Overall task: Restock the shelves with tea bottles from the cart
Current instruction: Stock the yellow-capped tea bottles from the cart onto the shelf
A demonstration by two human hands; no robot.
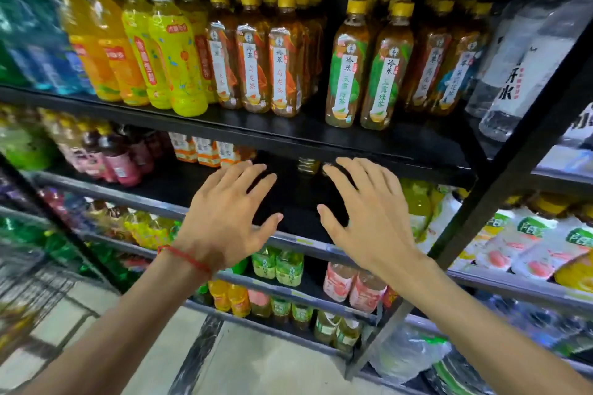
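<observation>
Both hands are raised in front of a black rack, level with its second shelf [128, 199].

- The left hand [231, 212] is wide open, fingers straight and spread, and holds nothing. A red string [189, 258] circles its wrist.
- The right hand [362, 218] is also wide open and empty, fingers fanned toward the shelf.
- The two hands are near each other but apart. Whether any fingertip touches the shelf cannot be told.

The tea stands upright on the top shelf [321, 135], amber liquid under yellow caps.

- The orange-label tea bottles [253, 67] stand left of a gap.
- The green-label tea bottles [369, 64] stand right of that gap.
- The rows behind both groups fade into shadow, so they cannot be counted.

Hidden or unclear items:

- The second shelf behind the hands is dark. One bottle [308, 165] shows between the hands only as a ribbed section, and the top shelf hides its upper part.
- The orange-wrapped bottles [205, 151] to its left are cut off at the neck by the same board.
- The blue and green bottles [32, 42] at the left edge are blurred, and their labels cannot be read.
- A dark wire grid [35, 282] at lower left is smeared. Whether it is the cart cannot be told.
- The clear water bottles [519, 58] at right are cut off in part by the edge of the view.
- The pouches [529, 244] below them are soft in focus.
</observation>
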